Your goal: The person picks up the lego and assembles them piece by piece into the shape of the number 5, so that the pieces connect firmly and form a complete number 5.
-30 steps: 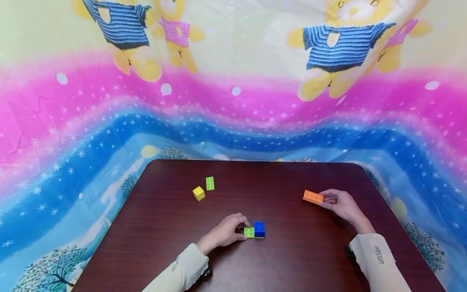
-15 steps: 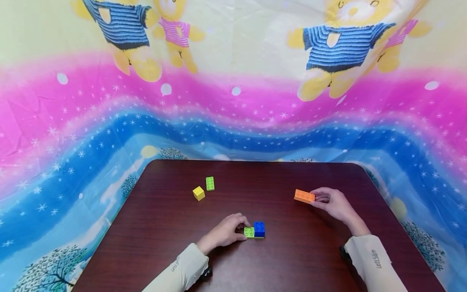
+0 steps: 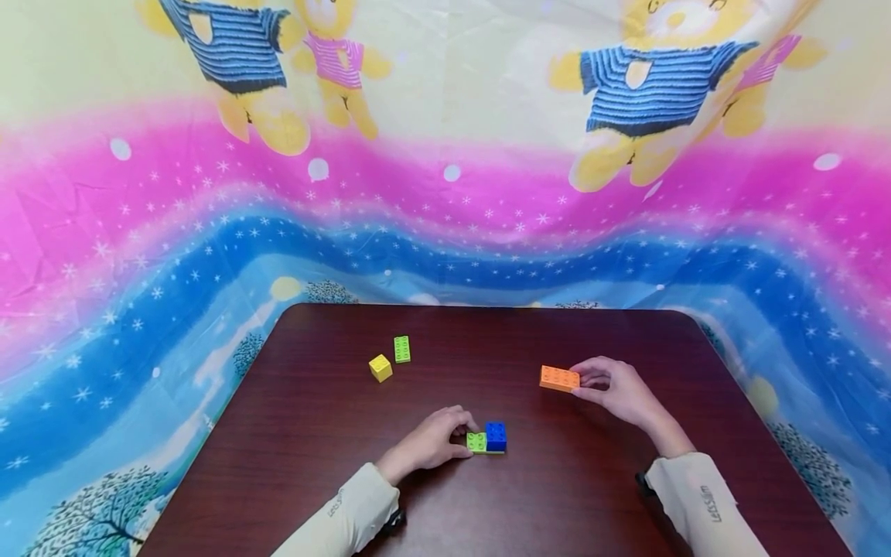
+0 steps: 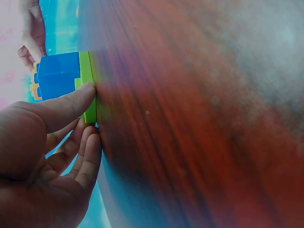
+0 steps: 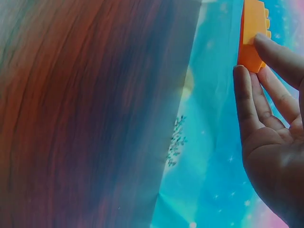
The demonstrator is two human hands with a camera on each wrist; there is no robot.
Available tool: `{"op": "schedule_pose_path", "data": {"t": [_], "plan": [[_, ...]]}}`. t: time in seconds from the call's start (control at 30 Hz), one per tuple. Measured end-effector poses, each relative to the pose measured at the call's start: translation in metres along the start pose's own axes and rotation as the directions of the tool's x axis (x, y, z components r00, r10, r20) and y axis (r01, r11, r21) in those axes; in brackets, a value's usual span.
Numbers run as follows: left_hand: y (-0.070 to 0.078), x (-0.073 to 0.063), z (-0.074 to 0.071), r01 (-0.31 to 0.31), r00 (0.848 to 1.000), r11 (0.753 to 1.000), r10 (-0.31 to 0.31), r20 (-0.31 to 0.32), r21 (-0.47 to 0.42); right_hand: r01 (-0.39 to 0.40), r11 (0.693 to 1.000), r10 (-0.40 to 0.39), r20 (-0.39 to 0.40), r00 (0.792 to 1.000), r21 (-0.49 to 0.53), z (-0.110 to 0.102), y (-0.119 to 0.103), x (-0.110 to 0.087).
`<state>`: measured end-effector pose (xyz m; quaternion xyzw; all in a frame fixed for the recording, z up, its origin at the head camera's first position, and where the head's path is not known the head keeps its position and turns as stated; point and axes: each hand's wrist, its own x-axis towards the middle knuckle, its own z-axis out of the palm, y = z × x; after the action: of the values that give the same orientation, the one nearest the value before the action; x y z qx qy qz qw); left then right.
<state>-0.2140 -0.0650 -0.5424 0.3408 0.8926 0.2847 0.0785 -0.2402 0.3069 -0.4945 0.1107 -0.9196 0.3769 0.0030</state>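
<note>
My left hand [image 3: 440,438] pinches the left end of a flat light-green toy building brick [image 3: 476,442] lying on the table. A blue square brick [image 3: 496,436] is stacked on the green brick's right end, leaving the studs on the left part bare. In the left wrist view, the thumb lies along the green brick [image 4: 89,104] beside the blue brick [image 4: 59,73]. Up and to the right, my right hand [image 3: 616,391] holds an orange rectangular brick [image 3: 559,378] by its right end, studs up. The right wrist view has the orange brick [image 5: 254,35] between thumb and fingers, raised above the table.
A yellow cube brick [image 3: 380,367] and another light-green brick [image 3: 402,349] lie at the back left of the dark wooden table [image 3: 313,433]. Behind the table hangs a cloth [image 3: 445,209] printed with bears and snowflakes.
My right hand has carried the orange brick leftward, closer to the blue and green stack. The left hand and the bricks under it have stayed in place.
</note>
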Motion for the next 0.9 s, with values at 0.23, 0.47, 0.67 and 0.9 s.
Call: {"op": "schedule_pose_path", "data": {"t": [0.23, 0.47, 0.67, 0.9], "plan": [[0.001, -0.001, -0.001, 0.002, 1.000, 1.000, -0.002, 0.004, -0.006, 0.038, 0.999, -0.038, 0.019, 0.999, 0.010, 0.008, -0.015, -0.001], [0.001, 0.000, -0.001, 0.007, 1.000, 1.000, -0.007, 0.007, -0.013, 0.053, 0.998, -0.054, 0.039, 0.998, 0.043, 0.017, -0.026, -0.003], [0.001, 0.000, -0.001, 0.001, 1.000, 1.000, -0.001, 0.004, -0.016, 0.065, 0.997, -0.067, 0.058, 0.996, 0.043, 0.025, -0.036, -0.005], [-0.002, 0.000, 0.000, -0.012, 1.000, 1.000, 0.013, 0.004, -0.007, 0.078, 0.995, -0.083, 0.095, 0.992, 0.056, 0.036, -0.049, -0.009]]}}
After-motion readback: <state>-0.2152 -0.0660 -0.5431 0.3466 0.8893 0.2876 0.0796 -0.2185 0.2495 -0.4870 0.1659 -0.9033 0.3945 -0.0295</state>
